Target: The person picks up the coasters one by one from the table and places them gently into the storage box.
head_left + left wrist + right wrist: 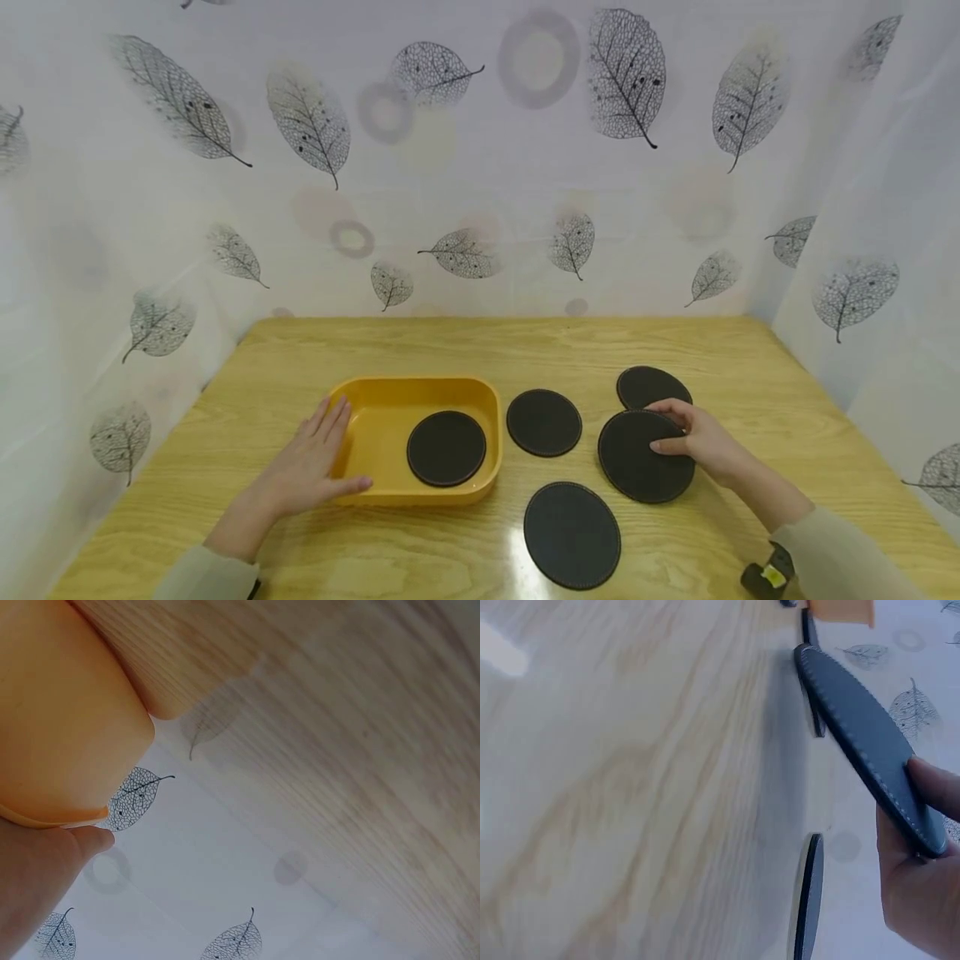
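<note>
My right hand [708, 446] pinches a round black coaster [637, 458] with stitched edges at its right side, thumb on top. In the right wrist view this coaster [877, 739] is tilted and raised off the table. A yellow plastic tub [375, 497] stands left of centre, with one black coaster [447, 448] lying flat in its right part. My left hand [303, 467] rests at the tub's left end, fingers extended over the rim and thumb at the front edge. In the left wrist view only part of that hand [34, 874] shows against the tub [75, 712].
More black coasters lie on the wooden table [420, 550]: one right of the tub [544, 422], one nearer the front [572, 536], and one behind the held coaster [651, 386]. A leaf-patterned white curtain [480, 183] encloses the back and sides.
</note>
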